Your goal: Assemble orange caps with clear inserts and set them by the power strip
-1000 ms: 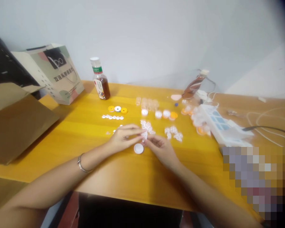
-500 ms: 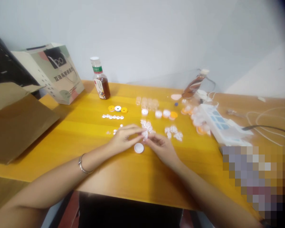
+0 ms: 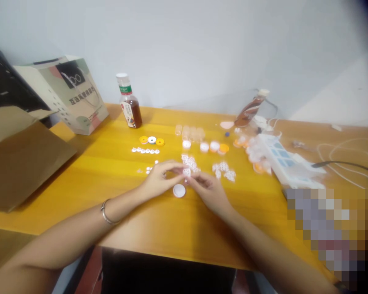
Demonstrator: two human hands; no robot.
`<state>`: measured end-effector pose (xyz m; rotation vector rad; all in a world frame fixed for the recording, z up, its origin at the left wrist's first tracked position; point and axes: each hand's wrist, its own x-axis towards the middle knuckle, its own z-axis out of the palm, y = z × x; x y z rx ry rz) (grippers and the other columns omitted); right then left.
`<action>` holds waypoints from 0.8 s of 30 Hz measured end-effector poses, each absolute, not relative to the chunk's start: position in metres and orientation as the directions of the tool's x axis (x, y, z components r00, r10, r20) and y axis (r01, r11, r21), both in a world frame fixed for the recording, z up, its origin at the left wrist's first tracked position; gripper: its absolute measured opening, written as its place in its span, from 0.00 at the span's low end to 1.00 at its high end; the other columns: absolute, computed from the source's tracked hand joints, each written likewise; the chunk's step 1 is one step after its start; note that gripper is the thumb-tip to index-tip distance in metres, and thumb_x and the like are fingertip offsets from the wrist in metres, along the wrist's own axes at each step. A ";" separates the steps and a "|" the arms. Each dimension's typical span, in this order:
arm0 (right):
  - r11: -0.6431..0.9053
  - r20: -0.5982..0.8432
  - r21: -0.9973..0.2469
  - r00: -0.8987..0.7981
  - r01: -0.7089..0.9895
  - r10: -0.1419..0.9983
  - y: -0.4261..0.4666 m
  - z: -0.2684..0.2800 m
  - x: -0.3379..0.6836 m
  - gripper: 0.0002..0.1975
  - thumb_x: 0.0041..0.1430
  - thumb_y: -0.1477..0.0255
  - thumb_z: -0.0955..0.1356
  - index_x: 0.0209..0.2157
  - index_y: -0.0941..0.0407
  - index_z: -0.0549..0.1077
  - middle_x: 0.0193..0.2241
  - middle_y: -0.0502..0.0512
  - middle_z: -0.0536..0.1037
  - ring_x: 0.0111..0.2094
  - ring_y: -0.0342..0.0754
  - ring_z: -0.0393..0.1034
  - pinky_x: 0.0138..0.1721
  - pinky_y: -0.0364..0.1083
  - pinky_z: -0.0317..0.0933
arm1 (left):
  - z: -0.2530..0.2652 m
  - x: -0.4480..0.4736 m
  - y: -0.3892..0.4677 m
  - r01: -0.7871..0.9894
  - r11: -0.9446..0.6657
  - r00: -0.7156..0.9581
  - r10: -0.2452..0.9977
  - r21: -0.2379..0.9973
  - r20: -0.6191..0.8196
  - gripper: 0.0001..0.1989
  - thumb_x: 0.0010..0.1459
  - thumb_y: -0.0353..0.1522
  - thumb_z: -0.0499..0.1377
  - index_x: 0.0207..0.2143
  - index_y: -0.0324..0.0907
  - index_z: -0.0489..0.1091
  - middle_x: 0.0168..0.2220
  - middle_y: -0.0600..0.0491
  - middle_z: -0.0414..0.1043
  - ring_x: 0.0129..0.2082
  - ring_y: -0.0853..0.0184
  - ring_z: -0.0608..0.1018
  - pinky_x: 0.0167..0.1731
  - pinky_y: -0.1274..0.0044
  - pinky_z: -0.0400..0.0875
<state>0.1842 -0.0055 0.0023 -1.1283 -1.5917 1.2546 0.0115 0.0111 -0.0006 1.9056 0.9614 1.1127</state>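
Observation:
Between my fingertips is a small white openwork plastic piece [image 3: 187, 173], blurred in outline. My left hand [image 3: 164, 176] pinches it from the left, thumb and fingers closed on its edge. From the right, my right hand [image 3: 207, 188] grips its lower side with thumb and forefinger. Just below the fingertips a round white cap [image 3: 179, 190] lies on the table, its rim upward. Behind my hands sits a heap of similar white openwork pieces [image 3: 188, 160], and another group of openwork pieces [image 3: 224, 169] lies to the right.
Yellow and white caps [image 3: 152, 140] stand in a row above a line of small white discs [image 3: 145, 150]. Clear cups [image 3: 190, 132] are at the back. A tea bottle [image 3: 131, 108], a tilted bottle [image 3: 251, 109], a cardboard box [image 3: 27, 159] and a white-and-blue tray [image 3: 282, 157] surround the work area.
The openwork piece has turned slightly between my fingertips. Both hands stay in nearly the same place, and the things on the table have not moved.

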 end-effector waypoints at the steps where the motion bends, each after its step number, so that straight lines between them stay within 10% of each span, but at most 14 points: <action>1: 0.116 0.064 -0.979 -0.282 0.170 0.957 -0.005 0.002 0.184 0.08 0.53 0.66 0.66 0.27 0.55 0.74 0.26 0.50 0.77 0.31 0.46 0.71 0.36 0.45 0.63 | 0.000 0.012 0.011 0.227 -0.445 0.344 0.869 0.867 0.356 0.12 0.52 0.31 0.58 0.41 0.40 0.71 0.35 0.49 0.73 0.34 0.70 0.75 0.39 0.76 0.70; 14: 0.086 0.037 -0.984 -0.287 0.158 0.957 -0.003 0.001 0.183 0.09 0.52 0.65 0.66 0.24 0.56 0.72 0.23 0.49 0.76 0.28 0.44 0.70 0.35 0.44 0.63 | 0.000 0.016 0.016 -0.002 -0.062 0.318 0.946 0.998 0.060 0.09 0.50 0.32 0.60 0.34 0.37 0.70 0.33 0.51 0.73 0.33 0.70 0.75 0.39 0.75 0.69; 24: 0.095 0.040 -0.983 -0.322 0.156 0.946 -0.001 -0.001 0.184 0.10 0.53 0.63 0.65 0.27 0.55 0.70 0.24 0.49 0.74 0.29 0.44 0.69 0.35 0.45 0.62 | -0.003 0.013 0.020 0.037 -0.086 0.310 0.948 0.996 0.070 0.09 0.50 0.32 0.60 0.32 0.36 0.69 0.32 0.51 0.72 0.32 0.71 0.73 0.37 0.77 0.68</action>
